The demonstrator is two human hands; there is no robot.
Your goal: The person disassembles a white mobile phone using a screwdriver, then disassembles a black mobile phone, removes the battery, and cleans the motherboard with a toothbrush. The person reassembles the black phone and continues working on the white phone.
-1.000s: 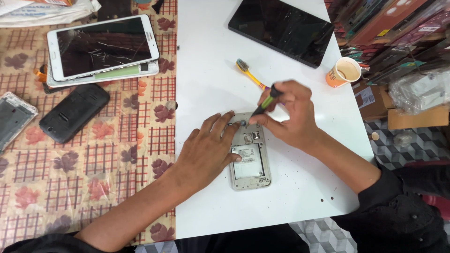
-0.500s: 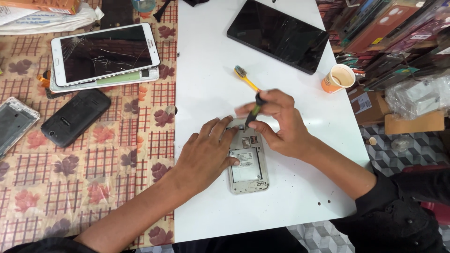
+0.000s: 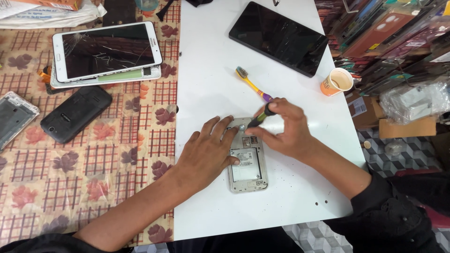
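Smartphone (image 3: 248,164), back cover off. Lay face down on the near middle of the white board (image 3: 211,70), battery bay and upper screws exposed.

Noted left hand (image 3: 206,152) spread flat over the handset's left edge and top, fingers apart, pressing it down rather than gripping. Noted right hand (image 3: 286,131) closed around a small screwdriver (image 3: 261,115), tip set at the upper part of the handset, shaft tilted.

Risks, as judged:
- Could slip off the screw head because of the tilted shaft; would scratch the circuit board or jab the left fingertips right beside the tip.
- Could lose a freed screw: no tray seen on the white board, and its right edge drops to the floor.
- Could twist the handset under torque, held only by flat pressure.
- Paper cup (image 3: 336,82) stood at the right edge of the white board, within reach of the right elbow; contents not visible.

Surface: smooth and white, with a few dark specks towards its near edge. Also on the white board: a yellow toothbrush (image 3: 248,80) past the handset, and a black tablet (image 3: 279,37) at the far side. Left of the white board, on a patterned cloth (image 3: 93,178): a cracked white tablet (image 3: 107,49), a black phone (image 3: 75,113) and a bare phone frame (image 3: 14,117).

Room: crowded shelves (image 3: 389,33) right of the white board, a cardboard box (image 3: 403,126) below them, a grey patterned floor (image 3: 403,159).
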